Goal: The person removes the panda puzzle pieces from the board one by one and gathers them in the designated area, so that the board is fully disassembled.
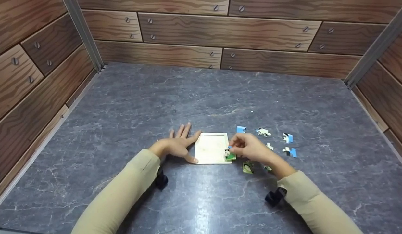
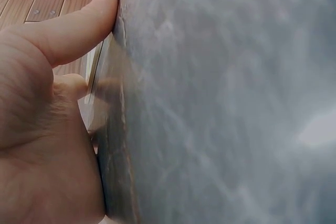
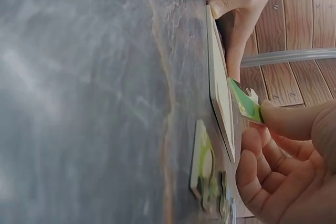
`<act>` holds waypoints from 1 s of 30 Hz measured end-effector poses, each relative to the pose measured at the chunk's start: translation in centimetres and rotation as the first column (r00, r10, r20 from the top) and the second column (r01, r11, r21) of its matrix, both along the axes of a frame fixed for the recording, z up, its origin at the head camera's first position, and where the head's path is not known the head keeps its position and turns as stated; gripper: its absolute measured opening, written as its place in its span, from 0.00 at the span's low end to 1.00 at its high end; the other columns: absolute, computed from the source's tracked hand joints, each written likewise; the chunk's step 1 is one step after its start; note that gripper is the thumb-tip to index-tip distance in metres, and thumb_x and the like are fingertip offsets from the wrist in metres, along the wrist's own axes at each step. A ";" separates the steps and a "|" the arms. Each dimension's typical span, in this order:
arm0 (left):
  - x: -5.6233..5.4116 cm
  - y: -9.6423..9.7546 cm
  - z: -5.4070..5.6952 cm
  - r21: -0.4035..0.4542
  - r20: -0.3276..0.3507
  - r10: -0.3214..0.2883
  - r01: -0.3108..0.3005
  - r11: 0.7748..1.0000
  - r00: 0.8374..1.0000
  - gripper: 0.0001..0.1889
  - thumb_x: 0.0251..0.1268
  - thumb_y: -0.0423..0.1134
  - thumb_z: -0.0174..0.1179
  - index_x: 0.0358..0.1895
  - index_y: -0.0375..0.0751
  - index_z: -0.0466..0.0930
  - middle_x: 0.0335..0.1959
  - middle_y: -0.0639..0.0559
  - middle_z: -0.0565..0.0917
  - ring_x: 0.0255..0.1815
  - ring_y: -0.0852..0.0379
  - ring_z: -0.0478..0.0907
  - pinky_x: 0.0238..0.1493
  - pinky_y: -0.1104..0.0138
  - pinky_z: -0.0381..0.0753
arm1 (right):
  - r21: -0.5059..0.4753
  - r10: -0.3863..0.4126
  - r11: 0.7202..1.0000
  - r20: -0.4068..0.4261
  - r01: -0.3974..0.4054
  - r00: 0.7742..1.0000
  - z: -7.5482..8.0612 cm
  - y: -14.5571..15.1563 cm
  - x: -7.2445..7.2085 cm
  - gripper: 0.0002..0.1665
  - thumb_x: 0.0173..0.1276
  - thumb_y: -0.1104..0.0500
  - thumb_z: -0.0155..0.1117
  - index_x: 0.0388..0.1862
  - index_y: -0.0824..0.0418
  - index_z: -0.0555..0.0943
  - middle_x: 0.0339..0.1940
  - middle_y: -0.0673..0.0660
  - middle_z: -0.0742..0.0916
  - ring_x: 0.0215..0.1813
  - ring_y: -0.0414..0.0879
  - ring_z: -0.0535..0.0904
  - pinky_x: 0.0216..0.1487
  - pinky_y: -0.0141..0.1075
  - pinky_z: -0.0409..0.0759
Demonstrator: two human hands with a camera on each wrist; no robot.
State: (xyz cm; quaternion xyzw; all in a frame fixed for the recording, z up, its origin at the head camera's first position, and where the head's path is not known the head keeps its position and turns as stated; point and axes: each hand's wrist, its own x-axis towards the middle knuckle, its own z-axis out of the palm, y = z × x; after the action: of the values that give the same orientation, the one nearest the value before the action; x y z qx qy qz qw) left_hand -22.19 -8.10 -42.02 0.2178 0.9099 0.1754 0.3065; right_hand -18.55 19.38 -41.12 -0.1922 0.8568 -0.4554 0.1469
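A pale wooden puzzle tray [image 1: 210, 148] with a raised border lies flat on the table. My left hand [image 1: 179, 146] spreads its fairly straight fingers at the tray's left side. Its thumb [image 2: 89, 27] touches the near left corner, and the index fingertip is at the far left one. My right hand [image 1: 249, 148] pinches a green puzzle piece [image 3: 245, 103] with black, white and blue parts between thumb and fingers. That piece is tilted, over the tray's right border in the head view. Beside the right hand lies a green puzzle piece [image 1: 248, 167].
Several loose puzzle pieces lie right of the tray, among them a blue piece [image 1: 241, 129], a white-and-black piece [image 1: 263, 132] and a blue-and-white piece [image 1: 288, 137]. Others are partly hidden under the right hand. Wood-patterned walls [image 1: 188, 29] enclose the grey marbled table [image 1: 139, 97].
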 end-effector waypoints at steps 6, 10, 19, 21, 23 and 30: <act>-0.1 -0.1 -0.1 0.007 -0.006 -0.016 0.016 1.000 1.000 0.57 0.47 0.63 0.64 0.73 0.65 0.30 0.71 0.49 0.17 0.69 0.52 0.12 0.63 0.49 0.15 | -0.034 -0.011 0.999 0.013 0.012 1.000 0.4 0.9 0.5 0.07 0.62 0.65 0.63 0.37 0.68 0.77 0.27 0.56 0.80 0.27 0.46 0.75 0.28 0.38 0.75; -0.1 -0.1 -0.1 0.015 -0.006 -0.010 0.011 1.000 1.000 0.57 0.47 0.62 0.64 0.73 0.65 0.30 0.71 0.50 0.17 0.69 0.52 0.13 0.63 0.50 0.15 | -0.044 -0.022 0.999 0.019 0.023 1.000 0.9 1.7 0.9 0.08 0.62 0.66 0.63 0.38 0.69 0.76 0.27 0.56 0.80 0.27 0.45 0.74 0.28 0.37 0.75; 0.0 0.0 -0.2 0.009 -0.004 -0.003 0.003 1.000 1.000 0.56 0.47 0.62 0.64 0.73 0.66 0.31 0.71 0.50 0.18 0.69 0.52 0.13 0.63 0.49 0.15 | -0.051 -0.058 0.997 0.023 0.059 0.998 1.5 3.7 1.9 0.10 0.61 0.65 0.64 0.39 0.70 0.75 0.28 0.57 0.79 0.28 0.45 0.74 0.28 0.33 0.74; -0.1 0.0 -0.2 0.008 -0.003 -0.005 0.005 1.000 1.000 0.56 0.47 0.62 0.64 0.73 0.66 0.30 0.71 0.50 0.18 0.69 0.52 0.12 0.63 0.50 0.15 | -0.043 -0.076 0.996 0.024 0.077 0.997 1.5 4.1 2.1 0.11 0.60 0.65 0.64 0.39 0.69 0.76 0.28 0.57 0.79 0.28 0.45 0.74 0.28 0.33 0.74; -0.1 0.0 -0.2 0.009 -0.002 -0.006 0.006 1.000 1.000 0.56 0.48 0.62 0.64 0.73 0.65 0.30 0.71 0.50 0.17 0.69 0.52 0.12 0.63 0.49 0.15 | -0.036 -0.094 0.995 0.018 0.095 0.995 1.5 4.6 2.4 0.10 0.60 0.65 0.65 0.38 0.69 0.76 0.28 0.57 0.79 0.28 0.44 0.74 0.28 0.33 0.75; -0.2 -0.1 -0.2 0.009 0.002 -0.004 0.004 1.000 1.000 0.56 0.47 0.62 0.64 0.73 0.66 0.31 0.71 0.50 0.17 0.69 0.52 0.13 0.64 0.49 0.16 | -0.032 -0.139 0.990 0.010 0.139 0.990 1.8 6.7 3.4 0.11 0.59 0.65 0.65 0.38 0.70 0.76 0.29 0.58 0.80 0.28 0.44 0.76 0.29 0.36 0.78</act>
State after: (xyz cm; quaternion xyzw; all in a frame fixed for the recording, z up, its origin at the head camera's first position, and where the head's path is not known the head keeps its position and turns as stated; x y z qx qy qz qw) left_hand -22.35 -8.16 -42.23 0.2210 0.9082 0.1793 0.3070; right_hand -15.14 26.09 -39.36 -0.1326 0.8601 -0.4791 0.1148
